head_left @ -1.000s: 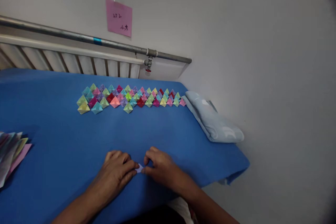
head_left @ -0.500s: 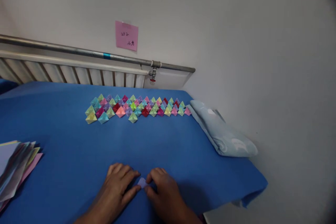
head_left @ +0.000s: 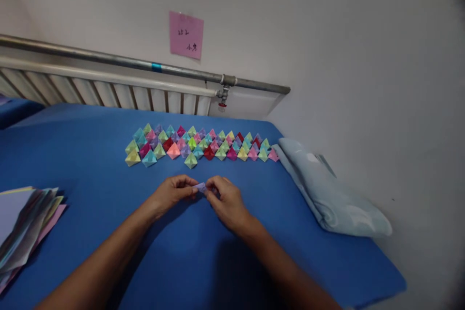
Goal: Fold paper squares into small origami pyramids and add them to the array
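A small lilac folded paper piece (head_left: 200,187) is held between my two hands above the blue tabletop. My left hand (head_left: 177,191) pinches its left end between thumb and fingers. At its right side, the thumb and fingers of my right hand (head_left: 224,198) close on it too. Just beyond my hands stand several rows of folded paper pieces (head_left: 191,160) in many colours, each diamond-shaped and pointed. The nearest row holds a yellow, a turquoise and a light green piece, the green one apart from the others.
A stack of coloured paper sheets (head_left: 22,227) lies at the left edge. On the right is a folded pale blue cloth (head_left: 327,189). Behind the blue-covered table (head_left: 90,164) run a radiator (head_left: 123,97) and a pipe with a valve. A pink note (head_left: 186,35) hangs on the wall.
Both hands have lifted the lilac paper piece from the near part of the table and moved it forward, toward the rows. The view has shifted slightly.
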Demonstrator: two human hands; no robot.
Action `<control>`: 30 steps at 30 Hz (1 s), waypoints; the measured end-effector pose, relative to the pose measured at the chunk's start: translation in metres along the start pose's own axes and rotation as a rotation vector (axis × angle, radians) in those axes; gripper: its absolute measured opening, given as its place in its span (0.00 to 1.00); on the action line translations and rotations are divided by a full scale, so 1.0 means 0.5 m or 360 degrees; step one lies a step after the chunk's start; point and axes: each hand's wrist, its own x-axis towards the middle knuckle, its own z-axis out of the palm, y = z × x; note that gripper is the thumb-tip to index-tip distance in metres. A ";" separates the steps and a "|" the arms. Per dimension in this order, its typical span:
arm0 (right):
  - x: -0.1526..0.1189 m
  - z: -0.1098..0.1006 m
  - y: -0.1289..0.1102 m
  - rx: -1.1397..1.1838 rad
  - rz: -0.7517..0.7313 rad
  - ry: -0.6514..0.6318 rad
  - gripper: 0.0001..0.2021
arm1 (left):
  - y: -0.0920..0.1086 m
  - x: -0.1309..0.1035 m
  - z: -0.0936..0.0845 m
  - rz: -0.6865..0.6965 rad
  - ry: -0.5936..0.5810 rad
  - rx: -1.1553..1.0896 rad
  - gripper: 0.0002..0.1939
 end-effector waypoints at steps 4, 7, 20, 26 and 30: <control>0.038 0.034 0.044 0.0120 -0.0023 0.0070 0.05 | -0.009 0.031 -0.004 0.0051 0.0207 -0.0161 0.15; 0.041 0.060 0.075 0.0304 0.0169 0.0077 0.16 | -0.028 0.037 -0.005 0.0031 0.0226 -0.0194 0.15; 0.035 0.040 0.063 0.0526 0.0178 -0.0208 0.09 | -0.040 0.020 -0.011 -0.0014 0.0224 -0.0115 0.10; 0.029 0.050 0.063 0.0410 0.0198 -0.0169 0.07 | -0.043 0.014 -0.011 0.0047 0.0197 0.0124 0.11; 0.024 0.052 0.065 0.0389 0.0190 -0.0194 0.05 | -0.051 0.006 -0.011 0.0308 0.0182 0.0557 0.10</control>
